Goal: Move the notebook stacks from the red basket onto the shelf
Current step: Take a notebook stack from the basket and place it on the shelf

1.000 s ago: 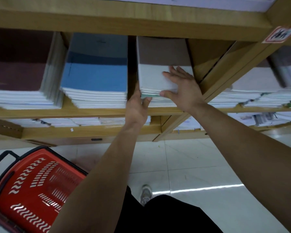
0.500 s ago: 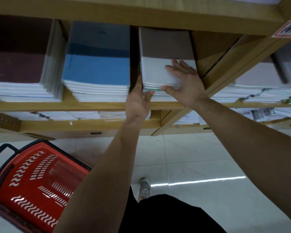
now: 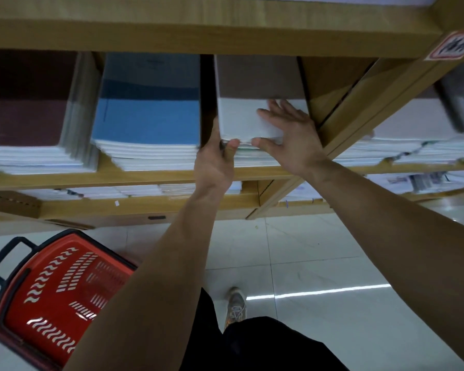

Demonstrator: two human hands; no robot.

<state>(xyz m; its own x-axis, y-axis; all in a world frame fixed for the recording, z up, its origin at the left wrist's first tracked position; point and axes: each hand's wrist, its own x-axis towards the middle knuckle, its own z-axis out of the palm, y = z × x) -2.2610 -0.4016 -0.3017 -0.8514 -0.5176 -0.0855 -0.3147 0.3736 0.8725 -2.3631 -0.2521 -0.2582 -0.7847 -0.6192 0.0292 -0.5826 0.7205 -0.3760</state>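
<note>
A white-covered notebook stack (image 3: pixel 241 119) lies on the wooden shelf (image 3: pixel 145 175), to the right of a blue stack (image 3: pixel 148 121). My left hand (image 3: pixel 215 162) grips its front left corner, fingers up the left side and thumb on the front edge. My right hand (image 3: pixel 288 135) lies flat on top with fingers spread and the thumb at the front edge. The red basket (image 3: pixel 51 290) stands on the floor at the lower left; no notebooks show inside it, though my left arm hides part of it.
A dark red stack (image 3: pixel 24 121) fills the left bay. A slanted wooden divider (image 3: pixel 359 111) borders the white stack on the right, with more stacks (image 3: pixel 402 145) beyond. Lower shelves hold paper goods. My shoe (image 3: pixel 236 306) stands on pale floor tiles.
Both hands stay on the white stack in nearly the same places. The view has shifted slightly; the basket has not moved.
</note>
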